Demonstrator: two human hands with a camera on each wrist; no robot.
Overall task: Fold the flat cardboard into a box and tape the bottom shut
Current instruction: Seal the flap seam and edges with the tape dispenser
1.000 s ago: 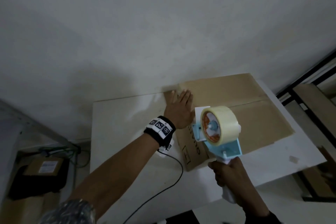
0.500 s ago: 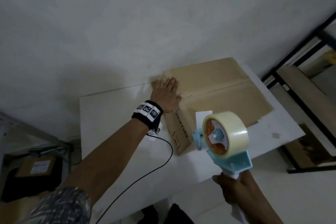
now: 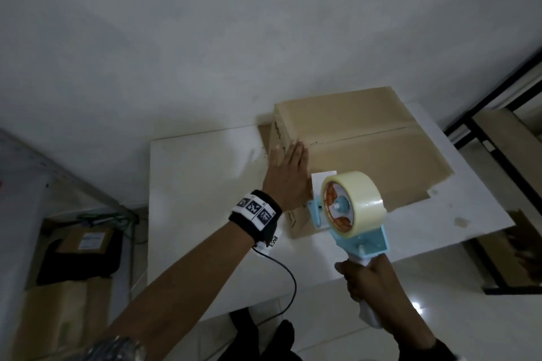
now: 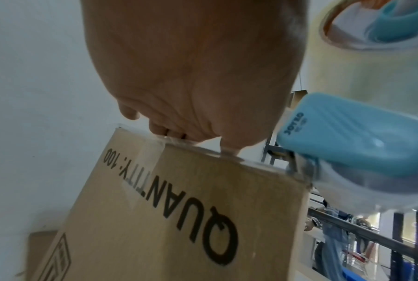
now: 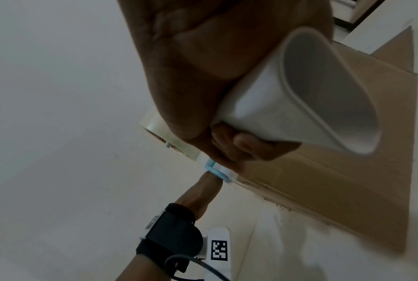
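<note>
1. Since a second ago, my right hand (image 3: 370,280) has carried the tape dispenser (image 3: 349,211) away from the box and back in close to its near left corner, while my left hand (image 3: 289,174) stays flat at the seam's end.
2. The box (image 3: 366,152) stands on the white table (image 3: 199,190), bottom flaps folded shut and facing up, their seam running left to right.
3. I judge it light, hollow and stiff at the edges but springy in the flaps; best held by pressing down at the seam near a corner, as now.
4. My left hand lies spread, fingers straight, over the box's upper left edge beside the seam.
5. My right hand is curled tight round the dispenser's white handle (image 5: 306,106), the roll just beside my left hand.
</note>
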